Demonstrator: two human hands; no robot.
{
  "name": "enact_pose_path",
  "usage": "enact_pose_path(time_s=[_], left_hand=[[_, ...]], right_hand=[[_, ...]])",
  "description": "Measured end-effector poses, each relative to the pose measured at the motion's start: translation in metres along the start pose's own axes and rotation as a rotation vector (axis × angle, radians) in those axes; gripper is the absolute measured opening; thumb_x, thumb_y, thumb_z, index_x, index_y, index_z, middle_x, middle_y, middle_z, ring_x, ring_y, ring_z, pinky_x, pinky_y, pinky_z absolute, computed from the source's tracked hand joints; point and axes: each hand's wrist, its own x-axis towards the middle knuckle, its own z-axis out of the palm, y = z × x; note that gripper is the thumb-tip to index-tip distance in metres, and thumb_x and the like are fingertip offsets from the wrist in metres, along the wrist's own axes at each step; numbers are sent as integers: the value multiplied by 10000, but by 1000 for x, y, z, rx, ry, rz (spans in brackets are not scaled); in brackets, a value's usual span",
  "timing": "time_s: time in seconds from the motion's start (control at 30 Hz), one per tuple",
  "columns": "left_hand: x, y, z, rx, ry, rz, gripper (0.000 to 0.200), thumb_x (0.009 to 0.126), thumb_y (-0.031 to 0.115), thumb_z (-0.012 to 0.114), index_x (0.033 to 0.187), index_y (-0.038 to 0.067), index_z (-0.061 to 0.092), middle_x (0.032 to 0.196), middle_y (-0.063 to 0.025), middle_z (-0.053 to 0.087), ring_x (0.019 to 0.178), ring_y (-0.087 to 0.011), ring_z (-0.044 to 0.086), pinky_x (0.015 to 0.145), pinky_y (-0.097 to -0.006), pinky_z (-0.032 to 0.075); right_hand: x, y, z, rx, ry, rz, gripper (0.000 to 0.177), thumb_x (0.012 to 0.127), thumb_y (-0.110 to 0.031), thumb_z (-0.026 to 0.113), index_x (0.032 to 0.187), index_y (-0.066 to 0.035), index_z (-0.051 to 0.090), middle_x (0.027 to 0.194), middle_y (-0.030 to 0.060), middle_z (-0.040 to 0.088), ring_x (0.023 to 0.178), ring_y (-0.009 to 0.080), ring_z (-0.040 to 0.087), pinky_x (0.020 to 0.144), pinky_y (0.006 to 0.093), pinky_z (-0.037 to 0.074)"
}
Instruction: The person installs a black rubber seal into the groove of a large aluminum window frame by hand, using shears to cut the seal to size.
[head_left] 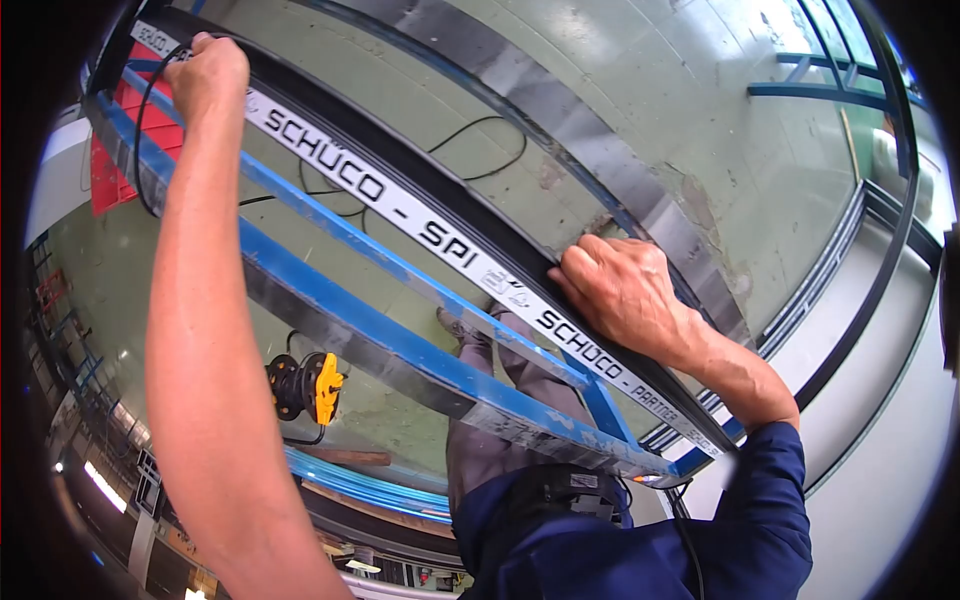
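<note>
A long black profile with a white printed strip (400, 213) runs diagonally from the upper left to the lower right, above blue metal beams. At its upper left end my left hand (208, 75) is closed around the profile, the arm stretched out. My right hand (618, 290) grips the black upper edge of the same profile towards its lower right part, with the fingers curled over it. The fingertips of both hands are partly hidden.
Blue beams (370, 345) of a stand lie below the profile. A yellow and black cable reel (325, 388) and a looped black cable (522, 150) are on the floor. A red sheet (108, 175) is at the left, another grey-topped beam (560, 125) beyond the profile.
</note>
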Motion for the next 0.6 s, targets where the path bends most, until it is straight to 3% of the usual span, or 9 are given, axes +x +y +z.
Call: enact_pose_path(time_s=[0.03,0.3,0.43,0.47,0.57,0.6], left_hand=[[1,-1,-1,40,-2,22,696,1026,416,424,1437,-144,373,1415,-370,521,1275,-450,583,1098,-475,451],[3,-4,-1,3,-39,8,711,1021,417,431,1456,-141,358,1440,-366,502,1293,-448,569,1104,-467,447],[-1,-1,-2,29,-25,34,713,1034,405,421,1471,-145,302,1410,-391,508,1280,-465,572,1090,-485,457],[-3,0,-2,13,-31,35,713,1035,405,422,1471,-145,296,1395,-393,518,1269,-466,580,1081,-485,465],[-3,-3,-2,0,-29,51,703,1040,404,423,1462,-145,297,1362,-392,542,1241,-465,601,1061,-482,483],[-2,-4,-1,-7,-24,60,704,1041,404,425,1461,-146,296,1363,-392,542,1241,-463,602,1062,-481,483]], right_hand=[[-4,1,0,1,5,-7,304,965,-260,672,775,-62,540,683,107,538,585,298,614,545,420,497],[-12,3,3,-1,15,-27,324,968,-264,670,760,-63,524,667,99,531,577,277,613,525,407,486],[-5,3,-9,270,-72,127,377,1004,-318,622,780,-36,511,705,154,563,668,369,622,615,485,491],[4,1,-14,319,-131,221,442,1061,-374,518,819,-4,525,741,204,584,745,440,611,695,523,480],[68,-4,-10,704,-197,362,545,1099,-438,396,913,39,584,815,250,641,804,464,631,769,522,488],[98,-3,4,797,-112,310,652,1109,-487,313,1020,80,622,895,292,677,855,481,643,845,505,494]])
